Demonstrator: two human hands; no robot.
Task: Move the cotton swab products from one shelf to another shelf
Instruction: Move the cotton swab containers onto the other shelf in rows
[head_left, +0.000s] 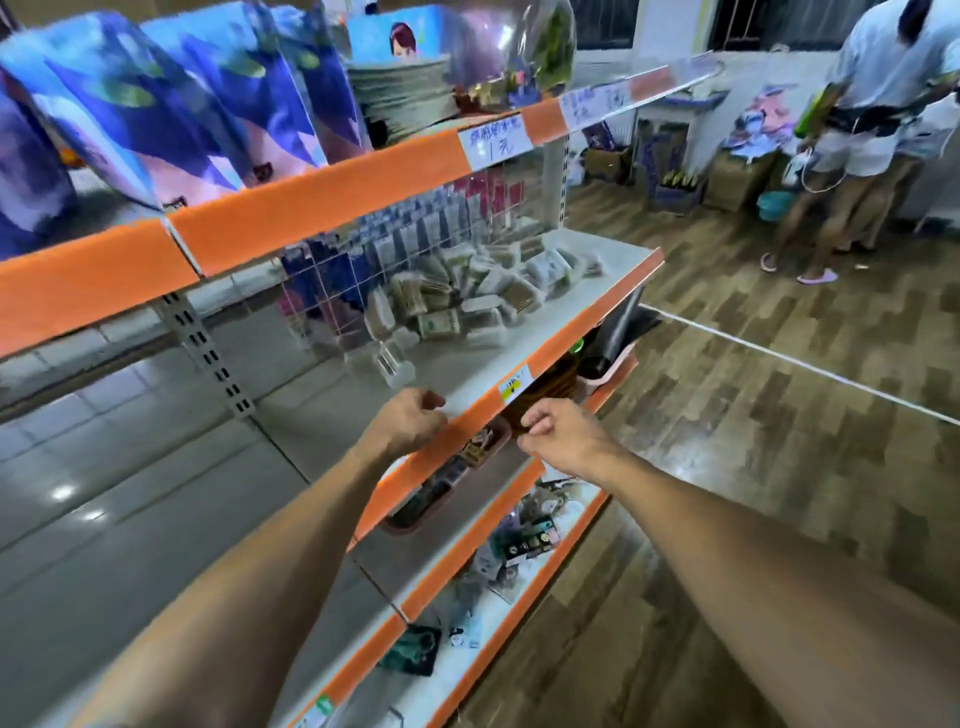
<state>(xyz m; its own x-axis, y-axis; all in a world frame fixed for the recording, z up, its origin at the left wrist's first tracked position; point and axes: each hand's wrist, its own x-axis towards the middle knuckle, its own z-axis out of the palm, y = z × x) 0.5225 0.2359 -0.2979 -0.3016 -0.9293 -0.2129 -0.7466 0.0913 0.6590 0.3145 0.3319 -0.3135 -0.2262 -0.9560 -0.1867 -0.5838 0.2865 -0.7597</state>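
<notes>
1. The left hand (410, 421) hangs just above the front lip of the white metal middle shelf with an orange edge strip (524, 332); its grip is clenched, fingers curled inward, with nothing seen in it.
2. The right hand (558, 434) is out in front of the same orange strip, a little lower and to the right; its grip is also clenched, thumb against curled fingers, and nothing shows between them.
3. The two hands are near each other but apart, with the orange strip showing between them.
4. The cotton swab products, a heap of small clear plastic packs with tan sticks inside (467, 296), lie on the middle shelf towards its back and right, well away from both hands.
5. Behind the heap is a wire grid panel hung with blue and grey carded packets (395, 244).
6. A small yellow and white price label (514, 384) sits on the orange strip just above the right hand.
7. The top shelf carries blue and purple printed bags (156, 104) and a stack of flat grey sheets (400, 93).
8. Below the hands, a brown tray of small packets (452, 478) sits on the next shelf down.
9. Another person in a light shirt and shorts (872, 130) stands on the wood-pattern floor (753, 415) at the far right.
</notes>
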